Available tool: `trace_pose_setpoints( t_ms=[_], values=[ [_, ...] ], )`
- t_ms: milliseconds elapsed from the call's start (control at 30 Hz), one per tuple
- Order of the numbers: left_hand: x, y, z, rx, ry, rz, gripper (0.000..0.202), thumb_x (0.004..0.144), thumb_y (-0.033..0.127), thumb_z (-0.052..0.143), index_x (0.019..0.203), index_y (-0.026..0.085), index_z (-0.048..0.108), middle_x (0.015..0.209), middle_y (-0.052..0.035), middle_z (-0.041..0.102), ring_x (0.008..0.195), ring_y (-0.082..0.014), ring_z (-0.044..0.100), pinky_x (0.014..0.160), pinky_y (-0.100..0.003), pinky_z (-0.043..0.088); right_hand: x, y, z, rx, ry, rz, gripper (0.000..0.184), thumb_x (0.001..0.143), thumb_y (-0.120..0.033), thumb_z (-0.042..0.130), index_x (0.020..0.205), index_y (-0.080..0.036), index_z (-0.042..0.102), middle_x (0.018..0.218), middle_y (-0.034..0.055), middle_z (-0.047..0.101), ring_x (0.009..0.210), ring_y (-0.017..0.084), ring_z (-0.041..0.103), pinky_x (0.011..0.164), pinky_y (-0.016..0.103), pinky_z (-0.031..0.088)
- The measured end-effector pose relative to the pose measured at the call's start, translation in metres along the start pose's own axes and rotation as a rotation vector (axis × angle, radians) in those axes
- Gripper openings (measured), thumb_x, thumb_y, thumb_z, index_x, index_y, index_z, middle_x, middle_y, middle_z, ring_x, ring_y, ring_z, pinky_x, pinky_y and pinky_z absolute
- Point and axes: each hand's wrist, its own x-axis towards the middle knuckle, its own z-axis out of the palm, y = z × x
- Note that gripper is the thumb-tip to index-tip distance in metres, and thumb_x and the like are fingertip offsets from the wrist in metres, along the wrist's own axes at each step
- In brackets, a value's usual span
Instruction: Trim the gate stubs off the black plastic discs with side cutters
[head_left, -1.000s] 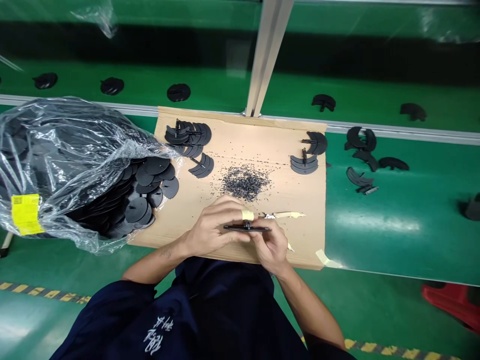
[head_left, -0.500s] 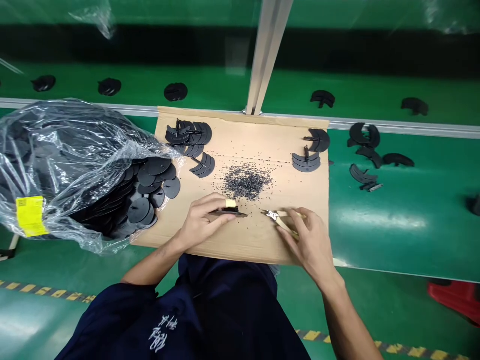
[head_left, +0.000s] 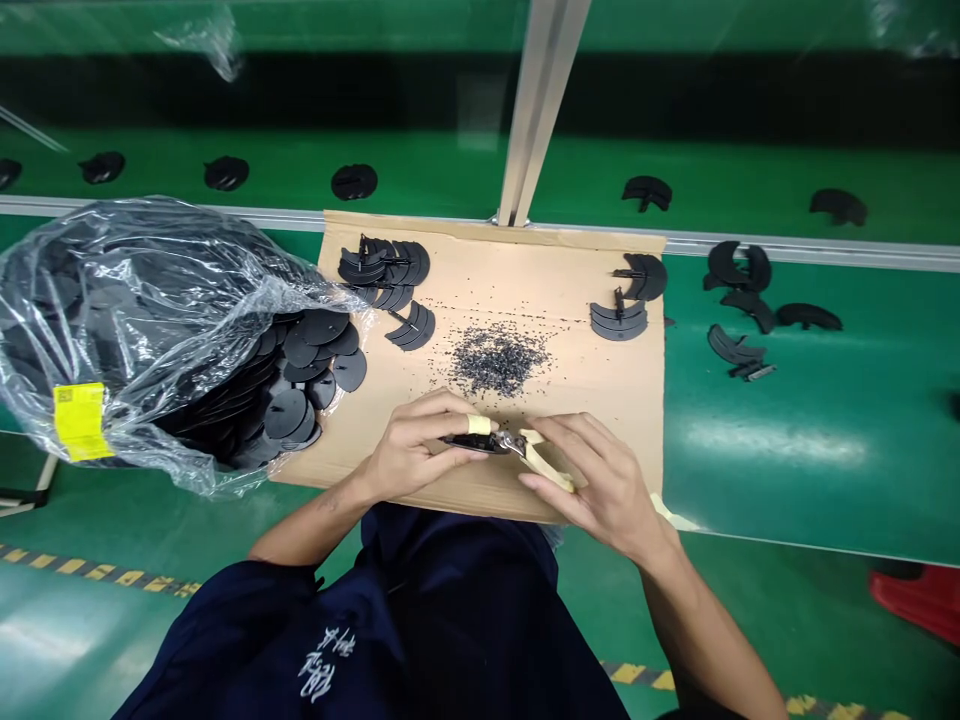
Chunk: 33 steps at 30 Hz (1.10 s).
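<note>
held part (head_left: 478, 443) is black; pliers (head_left: 544, 466) show pale yellow handles. cardboard (head_left: 600, 400) is tan, speckled with black scraps (head_left: 501, 360). discs (head_left: 287, 412) are black; bag (head_left: 150, 240) is clear, its label (head_left: 79, 420) yellow. table (head_left: 757, 490) reads green. shirt (head_left: 450, 620) is navy, lettering (head_left: 318, 676) white. floor tape (head_left: 97, 571) is striped yellow and grey.

white script (head_left: 319, 680) on a dark shirt (head_left: 247, 620), yellow label (head_left: 79, 422) on a plastic bag (head_left: 150, 300), neither legible

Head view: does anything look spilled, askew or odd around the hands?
Small black bits lie loose near the middle of the cardboard, beyond the pliers in the right hand. Heaped and scattered with nothing containing them, they look spilled; whether that was deliberate, the picture cannot show.
</note>
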Motion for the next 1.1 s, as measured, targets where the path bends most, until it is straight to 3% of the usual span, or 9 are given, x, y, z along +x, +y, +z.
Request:
trace_pose_setpoints(
  t_ms=[500, 667, 900, 1000, 1100],
  values=[
    [-0.002, -0.005, -0.001, -0.079, 0.028, 0.003, 0.019, 0.092, 0.028, 0.078, 0.108, 0.017, 0.080, 0.090, -0.0092, 0.077, 0.081, -0.0162, 0.072, 0.072, -0.028, 0.060, 0.009, -0.003, -0.013, -0.106, 0.003, -0.076, 0.038, 0.098, -0.031, 0.070, 0.131, -0.014, 0.059, 0.106, 0.0144, 0.073, 0.088, 0.023, 0.065, 0.074, 0.037, 0.059],
    [-0.003, -0.007, 0.001, -0.114, 0.044, 0.028, 0.019, 0.091, 0.028, 0.079, 0.107, 0.018, 0.080, 0.089, -0.0091, 0.077, 0.080, -0.0163, 0.072, 0.072, -0.028, 0.059, 0.010, -0.004, -0.015, -0.121, -0.038, -0.066, 0.030, 0.099, -0.027, 0.068, 0.126, -0.015, 0.064, 0.095, 0.0098, 0.075, 0.080, 0.020, 0.067, 0.069, 0.033, 0.057],
    [0.000, -0.006, -0.002, -0.084, 0.039, -0.069, 0.021, 0.091, 0.030, 0.079, 0.107, 0.017, 0.080, 0.091, -0.0084, 0.076, 0.082, -0.0161, 0.071, 0.073, -0.026, 0.059, 0.007, 0.006, -0.007, -0.042, 0.029, -0.006, 0.030, 0.100, -0.028, 0.067, 0.128, -0.018, 0.064, 0.095, 0.0091, 0.076, 0.080, 0.021, 0.071, 0.069, 0.033, 0.058],
    [0.002, -0.005, -0.002, -0.038, -0.002, -0.063, 0.022, 0.094, 0.031, 0.075, 0.110, 0.017, 0.078, 0.092, -0.0083, 0.075, 0.083, -0.0163, 0.070, 0.074, -0.027, 0.058, 0.007, 0.009, -0.004, -0.163, 0.069, 0.013, 0.032, 0.098, -0.030, 0.068, 0.128, -0.018, 0.066, 0.096, 0.0102, 0.076, 0.078, 0.022, 0.069, 0.069, 0.036, 0.057],
    [0.005, -0.009, -0.001, 0.045, -0.067, -0.038, 0.021, 0.095, 0.030, 0.073, 0.112, 0.018, 0.078, 0.096, -0.0090, 0.076, 0.087, -0.0172, 0.069, 0.078, -0.030, 0.057, 0.008, 0.009, -0.005, -0.256, 0.026, 0.002, 0.033, 0.098, -0.036, 0.068, 0.125, -0.017, 0.067, 0.097, 0.0113, 0.076, 0.077, 0.023, 0.067, 0.068, 0.037, 0.056]
  ],
)
